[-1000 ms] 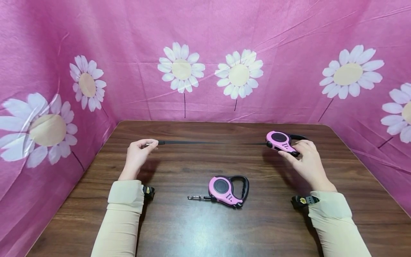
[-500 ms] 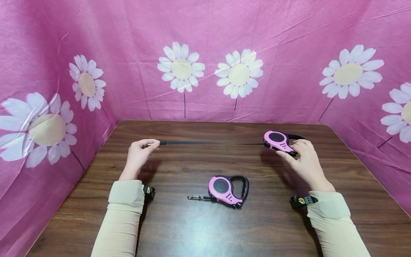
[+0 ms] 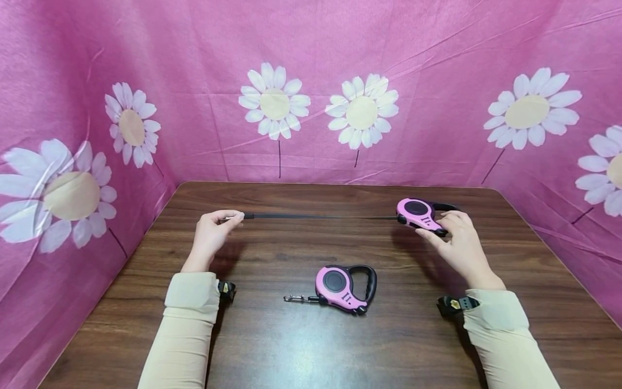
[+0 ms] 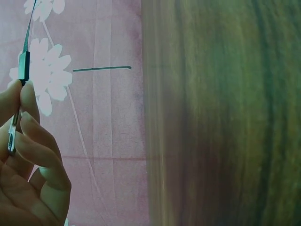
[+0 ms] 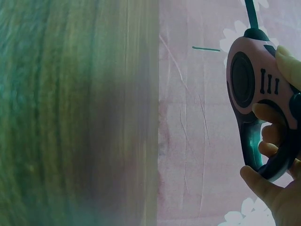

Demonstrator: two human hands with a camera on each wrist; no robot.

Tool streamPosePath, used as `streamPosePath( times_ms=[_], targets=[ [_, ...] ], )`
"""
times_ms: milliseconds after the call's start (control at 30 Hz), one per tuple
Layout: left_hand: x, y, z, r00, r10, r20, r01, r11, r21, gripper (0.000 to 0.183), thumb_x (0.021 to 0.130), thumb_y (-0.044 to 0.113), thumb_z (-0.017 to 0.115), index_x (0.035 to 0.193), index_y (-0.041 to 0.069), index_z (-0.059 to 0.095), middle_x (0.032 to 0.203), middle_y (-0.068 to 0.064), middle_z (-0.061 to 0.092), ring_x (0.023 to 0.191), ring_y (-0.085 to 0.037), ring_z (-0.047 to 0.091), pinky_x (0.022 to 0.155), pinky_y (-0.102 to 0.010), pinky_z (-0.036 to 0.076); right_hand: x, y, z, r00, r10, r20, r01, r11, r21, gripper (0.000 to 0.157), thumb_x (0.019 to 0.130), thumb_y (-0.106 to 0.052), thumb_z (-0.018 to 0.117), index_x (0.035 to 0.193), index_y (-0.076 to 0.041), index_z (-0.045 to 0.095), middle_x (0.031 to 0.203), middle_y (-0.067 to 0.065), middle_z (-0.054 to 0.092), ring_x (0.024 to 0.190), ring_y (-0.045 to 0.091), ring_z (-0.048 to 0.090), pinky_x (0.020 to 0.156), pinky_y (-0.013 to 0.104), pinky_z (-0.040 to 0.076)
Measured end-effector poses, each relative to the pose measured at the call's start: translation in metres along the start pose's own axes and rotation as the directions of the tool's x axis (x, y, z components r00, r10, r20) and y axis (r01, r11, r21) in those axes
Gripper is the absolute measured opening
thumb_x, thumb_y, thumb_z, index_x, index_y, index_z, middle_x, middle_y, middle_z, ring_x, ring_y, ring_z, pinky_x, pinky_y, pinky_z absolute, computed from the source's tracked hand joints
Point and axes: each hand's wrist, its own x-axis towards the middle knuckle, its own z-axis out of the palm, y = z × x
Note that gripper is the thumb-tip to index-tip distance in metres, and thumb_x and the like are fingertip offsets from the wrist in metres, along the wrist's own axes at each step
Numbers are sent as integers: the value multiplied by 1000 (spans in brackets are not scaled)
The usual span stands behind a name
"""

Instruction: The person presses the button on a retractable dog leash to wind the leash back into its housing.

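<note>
Above the far part of the table, my right hand (image 3: 464,251) grips a pink and black retractable dog leash (image 3: 416,209). The right wrist view shows my fingers through the loop of its black handle (image 5: 277,162). A black strap (image 3: 291,216) stretches from this leash across to my left hand (image 3: 210,237). My left thumb and fingers pinch the strap's end by its metal clip (image 4: 12,141), partly covered by the fingers. Between my forearms a second, matching leash (image 3: 334,281) lies on the table, its metal clip (image 3: 300,299) pointing left and its handle on the right.
The brown wood-grain table (image 3: 272,346) has its far edge close behind both hands. A pink cloth (image 3: 209,54) with white daisies hangs behind it and on both sides. Each wrist wears a black strap device, such as the right one (image 3: 457,305).
My right hand has drifted slightly left with the leash it holds, and the outstretched strap is a little shorter. My left hand shifts very slightly right. The leash on the table stays put.
</note>
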Motion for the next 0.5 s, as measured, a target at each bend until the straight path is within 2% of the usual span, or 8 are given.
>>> streamPosePath(
  times_ms=[67,100,300,400,500],
  targets=[
    [0,0,0,1000,-5,3,5,1000,-4,36,93,24,69,116,-3,70,65,28,66,69,9,62,72,-23,51,0,0,0,1000,-1,-1,1,1000,0,27,74,-15,82,75,6,64,89,24,64,100,41,49,88,46,34],
    [0,0,0,1000,-4,4,4,1000,-5,36,93,24,69,116,-3,70,66,26,67,69,9,62,72,-23,52,0,0,0,1000,-1,-1,1,1000,1,27,74,-15,82,75,6,65,89,24,64,101,41,50,89,47,34],
    [2,1,1,1000,-2,11,2,1000,12,36,92,26,71,115,-2,71,81,0,77,69,7,62,67,-18,50,1,-4,1,1000,-13,-2,13,1000,5,27,73,-14,82,76,7,65,90,26,64,101,42,50,90,47,35],
    [2,1,2,1000,-6,11,6,1000,19,35,92,25,71,115,-2,71,83,-3,78,69,7,61,65,-17,48,1,-5,2,1000,-21,-1,21,1000,5,27,73,-13,82,76,7,65,90,26,65,101,42,50,90,47,35],
    [2,1,2,1000,-4,14,4,1000,30,35,92,25,71,115,-2,71,90,-13,77,69,8,61,65,-17,49,1,-5,2,1000,-22,4,22,1000,4,27,73,-13,82,76,7,65,91,26,65,101,42,50,90,48,35]
  ],
)
